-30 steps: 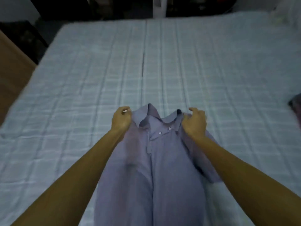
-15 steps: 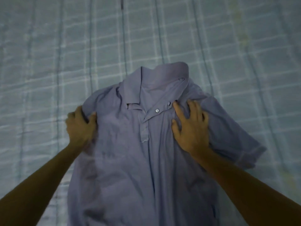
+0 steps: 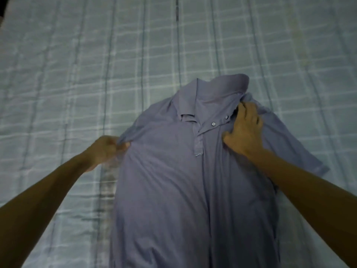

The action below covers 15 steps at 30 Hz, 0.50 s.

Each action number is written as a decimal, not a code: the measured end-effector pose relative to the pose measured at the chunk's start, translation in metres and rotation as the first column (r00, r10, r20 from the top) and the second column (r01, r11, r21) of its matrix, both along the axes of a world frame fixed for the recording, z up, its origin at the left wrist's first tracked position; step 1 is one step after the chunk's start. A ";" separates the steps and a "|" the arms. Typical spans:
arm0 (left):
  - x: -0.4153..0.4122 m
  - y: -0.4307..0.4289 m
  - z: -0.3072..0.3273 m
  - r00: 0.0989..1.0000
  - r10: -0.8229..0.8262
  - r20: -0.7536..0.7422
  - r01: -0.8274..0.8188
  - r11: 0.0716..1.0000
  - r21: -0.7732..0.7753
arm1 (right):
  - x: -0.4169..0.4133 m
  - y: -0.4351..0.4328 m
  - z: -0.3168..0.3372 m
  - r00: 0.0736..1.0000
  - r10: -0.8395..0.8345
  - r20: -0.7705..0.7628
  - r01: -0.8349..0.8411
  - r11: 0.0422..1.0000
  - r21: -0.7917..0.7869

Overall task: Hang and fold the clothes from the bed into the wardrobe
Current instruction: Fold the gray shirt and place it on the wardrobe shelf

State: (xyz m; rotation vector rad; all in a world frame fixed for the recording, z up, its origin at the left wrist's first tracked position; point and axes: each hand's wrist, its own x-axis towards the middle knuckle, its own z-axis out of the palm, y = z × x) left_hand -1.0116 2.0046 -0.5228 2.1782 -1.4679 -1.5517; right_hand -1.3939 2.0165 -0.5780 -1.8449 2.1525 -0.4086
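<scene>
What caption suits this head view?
On the bed, left hand pinches the shirt; right hand rests beside its collar.
</scene>
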 end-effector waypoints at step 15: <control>0.021 0.013 -0.030 0.948 0.316 0.044 -0.259 0.843 -0.471 | 0.049 0.000 -0.035 0.972 0.124 -0.200 -0.090 0.981 0.172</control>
